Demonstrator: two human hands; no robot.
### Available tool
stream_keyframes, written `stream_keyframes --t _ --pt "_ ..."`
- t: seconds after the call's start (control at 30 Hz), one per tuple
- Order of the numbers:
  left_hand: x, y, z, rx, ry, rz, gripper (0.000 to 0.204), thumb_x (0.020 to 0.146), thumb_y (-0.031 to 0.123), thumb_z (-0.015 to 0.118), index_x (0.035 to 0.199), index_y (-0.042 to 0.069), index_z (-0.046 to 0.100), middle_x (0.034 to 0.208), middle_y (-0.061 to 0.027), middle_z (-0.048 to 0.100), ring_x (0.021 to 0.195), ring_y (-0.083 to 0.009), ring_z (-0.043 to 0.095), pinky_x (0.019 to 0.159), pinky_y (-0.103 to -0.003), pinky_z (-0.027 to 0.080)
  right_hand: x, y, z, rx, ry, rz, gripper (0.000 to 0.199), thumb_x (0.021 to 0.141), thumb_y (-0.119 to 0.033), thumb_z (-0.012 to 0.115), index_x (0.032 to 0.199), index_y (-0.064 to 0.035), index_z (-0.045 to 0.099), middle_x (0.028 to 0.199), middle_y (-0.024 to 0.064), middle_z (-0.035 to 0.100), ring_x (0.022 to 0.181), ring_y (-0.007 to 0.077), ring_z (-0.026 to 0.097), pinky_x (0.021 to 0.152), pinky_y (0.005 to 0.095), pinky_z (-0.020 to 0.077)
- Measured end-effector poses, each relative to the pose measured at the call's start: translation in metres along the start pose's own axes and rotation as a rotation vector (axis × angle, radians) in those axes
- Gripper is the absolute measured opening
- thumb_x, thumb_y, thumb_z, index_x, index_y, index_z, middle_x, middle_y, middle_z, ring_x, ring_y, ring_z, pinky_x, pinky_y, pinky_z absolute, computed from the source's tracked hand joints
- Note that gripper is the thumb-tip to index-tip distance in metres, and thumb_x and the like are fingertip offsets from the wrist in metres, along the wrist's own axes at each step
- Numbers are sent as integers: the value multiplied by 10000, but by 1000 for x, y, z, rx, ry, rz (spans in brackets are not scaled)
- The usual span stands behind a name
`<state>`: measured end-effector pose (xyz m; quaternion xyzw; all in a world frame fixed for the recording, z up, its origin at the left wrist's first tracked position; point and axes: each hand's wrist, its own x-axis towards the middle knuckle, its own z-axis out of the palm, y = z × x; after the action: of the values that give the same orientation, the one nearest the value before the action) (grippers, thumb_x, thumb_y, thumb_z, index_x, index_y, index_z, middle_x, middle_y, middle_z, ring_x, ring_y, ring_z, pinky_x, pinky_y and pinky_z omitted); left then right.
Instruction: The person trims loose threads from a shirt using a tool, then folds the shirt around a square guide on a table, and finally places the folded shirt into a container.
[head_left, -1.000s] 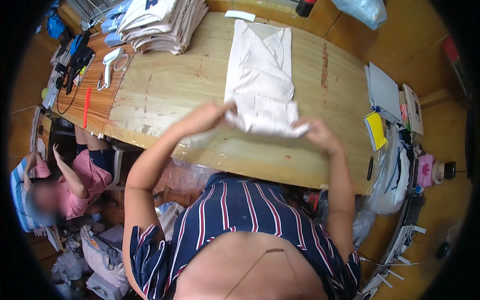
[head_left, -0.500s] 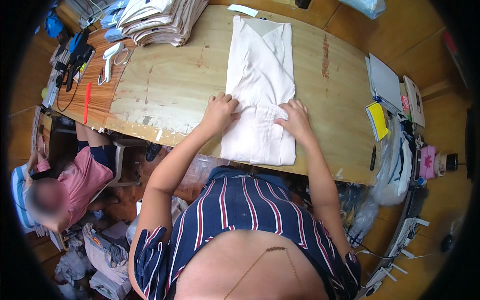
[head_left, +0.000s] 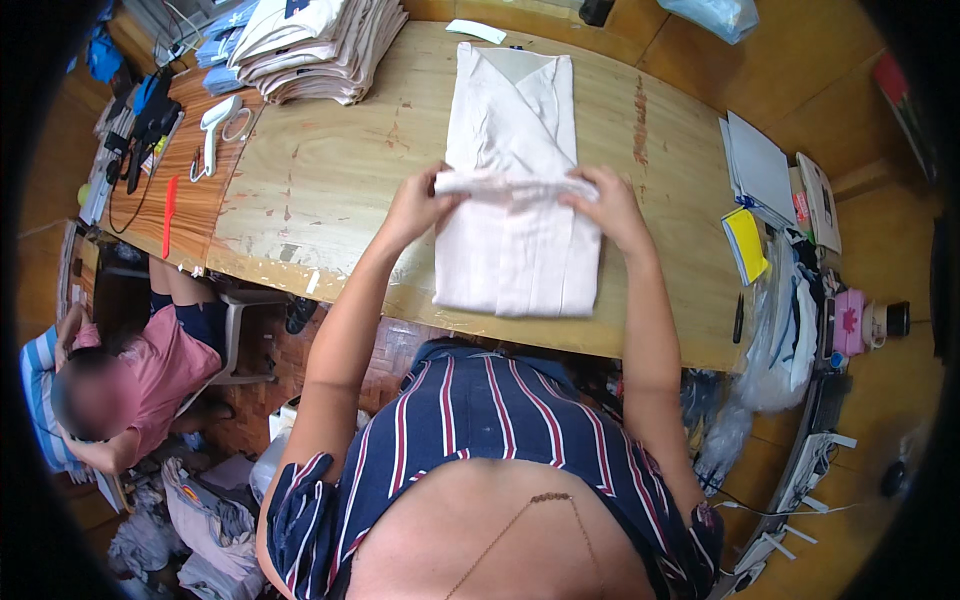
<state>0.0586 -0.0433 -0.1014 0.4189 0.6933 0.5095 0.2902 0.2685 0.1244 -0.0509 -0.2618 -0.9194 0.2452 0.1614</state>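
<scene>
A pale pink folded garment (head_left: 517, 262) lies lengthwise on the wooden table in front of me, its crossed, V-shaped part at the far end. Across its middle runs a raised fold, lifted a little off the layers beneath. My left hand (head_left: 416, 208) pinches the left end of this fold, thumb on the near side and fingers behind. At the right end, my right hand (head_left: 612, 208) grips the same fold between thumb and fingers. Some fingertips are hidden behind the cloth.
Stacked folded garments (head_left: 315, 50) stand at the far left, near a white handheld device (head_left: 215, 125) and a red strip (head_left: 170, 215). Papers (head_left: 760, 165), a yellow packet (head_left: 743, 245) and a black pen (head_left: 738, 318) lie right. Another person (head_left: 170, 370) sits lower left.
Both hands have moved slightly away from me and raised the cloth between them into a crosswise fold. Before, they rested on the garment's sides while it lay flatter.
</scene>
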Motion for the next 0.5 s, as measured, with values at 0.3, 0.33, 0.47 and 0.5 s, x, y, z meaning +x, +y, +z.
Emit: stream_keyframes --t 0.3,0.33,0.47,0.5 --pt "-11 -30 65 969 -174 496 590 823 434 423 1322 155 275 1375 -41 262 1273 -246 215 999 -524 147 -31 -11 116 -387 42 160 494 854 -435 382 1297 -223 330 1393 54 213 1280 258 183 977 536 178" --pt "-8 -33 63 967 -193 508 575 831 444 401 1319 166 282 1377 -35 258 1277 -245 207 1003 -522 137 -32 -4 118 -364 35 155 500 851 -440 384 1297 -220 330 1393 50 213 1281 259 181 978 535 173" --pt "-29 -20 41 922 -24 519 539 803 335 523 1261 106 354 1251 -133 380 1158 -278 349 945 -462 259 -53 9 102 -241 161 186 436 822 -344 489 1208 -147 443 1259 107 359 1163 261 321 930 453 266" --pt "-48 -16 33 850 66 429 542 782 290 567 1240 79 369 1187 -159 421 1091 -281 404 906 -437 309 -69 14 95 -206 257 229 406 807 -297 526 1170 -124 476 1175 123 425 1082 265 392 884 429 318"
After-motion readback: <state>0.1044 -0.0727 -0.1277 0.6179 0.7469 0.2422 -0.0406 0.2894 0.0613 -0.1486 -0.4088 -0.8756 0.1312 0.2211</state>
